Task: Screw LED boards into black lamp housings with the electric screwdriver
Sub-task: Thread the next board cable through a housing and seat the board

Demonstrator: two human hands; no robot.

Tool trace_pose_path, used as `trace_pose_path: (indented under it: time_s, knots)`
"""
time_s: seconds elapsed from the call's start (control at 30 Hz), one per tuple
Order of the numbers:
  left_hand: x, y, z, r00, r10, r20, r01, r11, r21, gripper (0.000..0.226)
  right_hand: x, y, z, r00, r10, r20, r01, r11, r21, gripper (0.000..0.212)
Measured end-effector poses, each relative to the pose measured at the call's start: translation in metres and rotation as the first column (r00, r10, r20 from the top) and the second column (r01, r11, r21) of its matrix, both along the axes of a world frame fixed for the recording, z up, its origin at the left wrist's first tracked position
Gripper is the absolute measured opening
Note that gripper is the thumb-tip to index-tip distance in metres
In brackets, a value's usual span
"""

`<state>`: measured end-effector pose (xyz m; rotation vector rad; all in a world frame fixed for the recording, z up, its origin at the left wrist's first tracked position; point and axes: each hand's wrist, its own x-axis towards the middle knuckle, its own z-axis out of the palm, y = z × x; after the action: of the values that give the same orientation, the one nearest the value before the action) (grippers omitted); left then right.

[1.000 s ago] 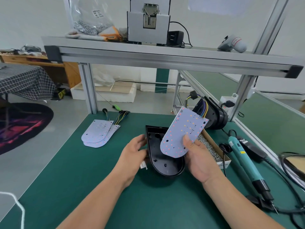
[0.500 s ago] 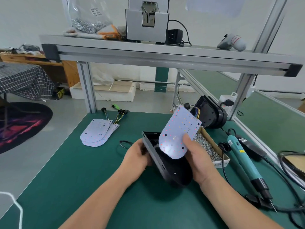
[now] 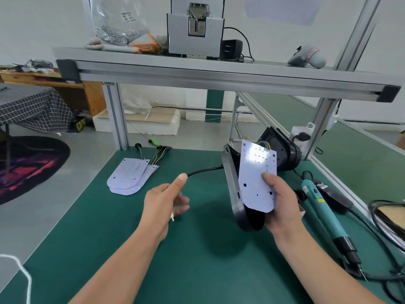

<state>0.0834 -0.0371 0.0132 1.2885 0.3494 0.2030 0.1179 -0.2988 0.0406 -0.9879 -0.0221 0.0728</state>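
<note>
My right hand [image 3: 282, 207] grips a white LED board [image 3: 256, 183] together with a black lamp housing [image 3: 231, 183]. Both are tipped up on edge above the green mat, with the board's face towards me and my thumb pressed on it. A black cable [image 3: 206, 170] runs left from the housing to my left hand [image 3: 162, 200]. That hand's fingers are curled and blurred, the thumb points up, and a small white plug shows below them. The teal electric screwdriver [image 3: 322, 207] lies on the mat to the right, untouched.
A stack of spare LED boards [image 3: 131, 178] with coloured wires lies at the back left. Another black housing [image 3: 285, 152] stands behind the held one. The aluminium shelf beam [image 3: 219, 75] crosses overhead. Black cords [image 3: 385, 227] trail along the right edge.
The housing has been lifted from flat on the mat and tipped upright into my right hand with the board. My left hand has let go of it and moved left, drawing the cable out.
</note>
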Motion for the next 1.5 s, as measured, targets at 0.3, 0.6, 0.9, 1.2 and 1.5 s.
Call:
trace_pose_path:
  time_s: [0.3, 0.6, 0.9, 1.2, 1.5]
  knots:
    - [0.001, 0.008, 0.010, 0.969, 0.019, 0.246, 0.153, 0.735, -0.661, 0.022, -0.011, 0.017, -0.005, 0.993, 0.111, -0.031, -0.114, 0.983, -0.146, 0.025]
    - [-0.012, -0.001, 0.015, 0.936, -0.261, 0.235, 0.020, 0.708, 0.706, 0.027, -0.008, 0.008, -0.005, 0.969, 0.174, 0.175, -0.146, 0.976, -0.163, 0.021]
    - [-0.005, -0.007, -0.003, 0.949, -0.295, -0.108, 0.281, 0.646, 0.710, 0.014, -0.002, 0.002, -0.010, 0.941, 0.337, 0.019, -0.318, 0.903, -0.290, 0.048]
    - [0.006, 0.011, -0.004, 0.979, -0.162, 0.124, 0.084, 0.876, 0.475, 0.026, 0.003, -0.002, -0.006, 0.951, 0.293, 0.095, -0.216, 0.854, -0.473, 0.034]
    - [0.001, 0.008, 0.002, 0.994, -0.100, 0.054, 0.074, 0.929, 0.361, 0.020, -0.006, 0.012, 0.001, 0.921, 0.299, 0.249, 0.092, 0.454, -0.886, 0.061]
